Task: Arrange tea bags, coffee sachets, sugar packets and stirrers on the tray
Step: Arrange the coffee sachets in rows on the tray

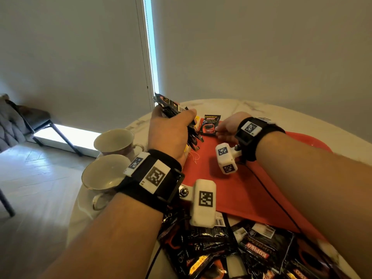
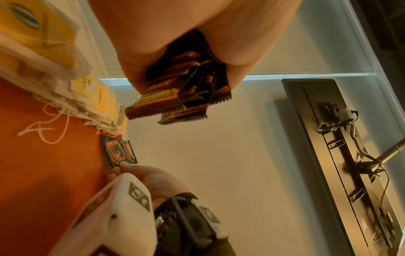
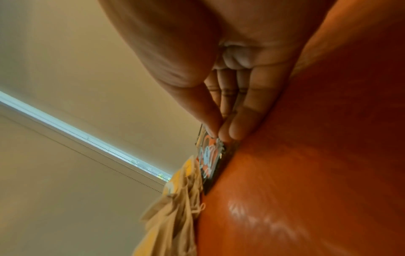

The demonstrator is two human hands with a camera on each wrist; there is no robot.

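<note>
While the left hand [image 1: 171, 131] grips a bunch of coffee sachets [image 2: 181, 97], the right hand [image 1: 226, 125] pinches one sachet [image 1: 210, 127] at the red tray's [image 1: 231, 190] far edge; next, lay another beside it.

Ahead of you, pale blinds [image 1: 80, 47] cover the windows, with daylight in the gap [image 1: 152, 53] between them. To your left, a dark chair [image 1: 34, 119] stands on the light wood floor [image 1: 36, 170]. A monitor [image 2: 342, 155] shows its cabled back.
</note>
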